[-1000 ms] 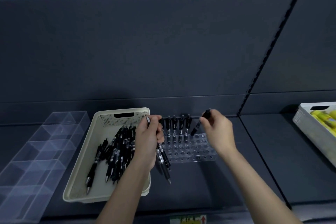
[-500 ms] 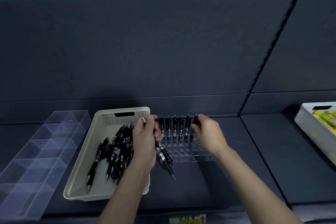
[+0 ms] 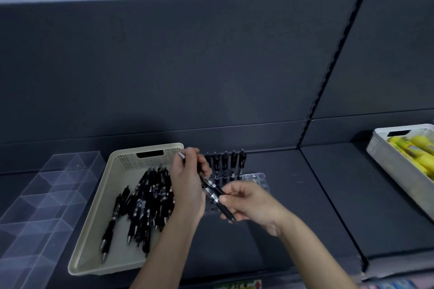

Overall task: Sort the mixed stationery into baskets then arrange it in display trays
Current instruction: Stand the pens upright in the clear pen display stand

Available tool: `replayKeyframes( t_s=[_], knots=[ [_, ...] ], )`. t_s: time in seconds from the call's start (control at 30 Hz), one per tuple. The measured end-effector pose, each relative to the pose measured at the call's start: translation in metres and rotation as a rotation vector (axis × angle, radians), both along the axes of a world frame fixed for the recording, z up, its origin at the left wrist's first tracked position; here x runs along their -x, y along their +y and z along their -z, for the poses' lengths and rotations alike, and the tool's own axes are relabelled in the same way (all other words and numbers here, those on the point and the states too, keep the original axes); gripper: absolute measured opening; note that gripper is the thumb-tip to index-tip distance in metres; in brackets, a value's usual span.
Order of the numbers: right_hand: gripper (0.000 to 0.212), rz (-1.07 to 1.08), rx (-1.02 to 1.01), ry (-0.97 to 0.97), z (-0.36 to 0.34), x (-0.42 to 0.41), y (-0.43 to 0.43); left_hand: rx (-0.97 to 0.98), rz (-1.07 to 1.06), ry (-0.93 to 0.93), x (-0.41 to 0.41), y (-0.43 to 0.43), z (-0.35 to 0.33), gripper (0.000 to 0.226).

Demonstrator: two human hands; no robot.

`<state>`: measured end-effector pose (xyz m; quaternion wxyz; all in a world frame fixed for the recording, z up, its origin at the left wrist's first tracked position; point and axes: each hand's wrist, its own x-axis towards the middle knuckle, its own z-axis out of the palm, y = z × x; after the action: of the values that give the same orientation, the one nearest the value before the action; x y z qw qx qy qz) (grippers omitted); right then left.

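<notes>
Dark shelf (image 3: 270,230): black pens (image 3: 150,199) in cream basket (image 3: 131,162) and clear tray (image 3: 256,177)

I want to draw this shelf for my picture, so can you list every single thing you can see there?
cream basket: one, cream, left of centre on the shelf
loose pens: many, black, lying in the cream basket
pen rack: one, clear, behind the hands
standing pens: at least five, black, upright in the pen rack's back row
divided tray: one, clear, far left
white basket: one, white, far right
yellow items: several, yellow, in the white basket, too blurred to name
shelf: one, dark grey, under everything
held pens: a few, black and clear, between the hands
left hand: grips the held pens
right hand: pinches one held pen
</notes>
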<state>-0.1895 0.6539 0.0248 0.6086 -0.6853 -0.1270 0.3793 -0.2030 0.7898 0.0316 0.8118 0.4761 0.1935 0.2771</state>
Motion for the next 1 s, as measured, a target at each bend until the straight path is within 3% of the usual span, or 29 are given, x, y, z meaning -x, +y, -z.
replayKeyframes(
  t_s=[0.17, 0.3, 0.43, 0.53, 0.67, 0.8, 1.0],
  knots=[
    [0.005, 0.175, -0.083, -0.034, 0.0, 0.0, -0.001, 0.055, 0.096, -0.03, -0.001, 0.0, -0.001, 0.016],
    [0.011, 0.448, -0.227, -0.157, -0.008, -0.011, -0.011, -0.08, 0.156, 0.061, 0.0, 0.0, -0.003, 0.02],
    [0.014, 0.631, -0.514, -0.071, -0.017, -0.029, -0.029, -0.325, 0.124, 0.147, 0.001, 0.001, -0.001, 0.026],
    [0.011, 0.704, -0.623, -0.099, -0.021, -0.04, -0.04, -0.332, 0.124, 0.151, 0.0, 0.003, 0.0, 0.037],
    [0.008, 0.755, -0.346, -0.362, -0.018, -0.053, -0.05, -0.301, 0.141, 0.128, -0.001, 0.005, 0.002, 0.021],
    [0.018, 0.688, -0.043, -0.579, -0.011, -0.064, -0.046, -0.387, 0.242, 0.13, 0.002, 0.004, 0.004, 0.036],
    [0.008, 0.493, 0.289, -0.891, -0.003, -0.071, -0.034, -0.497, 0.241, 0.113, 0.009, 0.004, 0.003, 0.048]
  ],
)
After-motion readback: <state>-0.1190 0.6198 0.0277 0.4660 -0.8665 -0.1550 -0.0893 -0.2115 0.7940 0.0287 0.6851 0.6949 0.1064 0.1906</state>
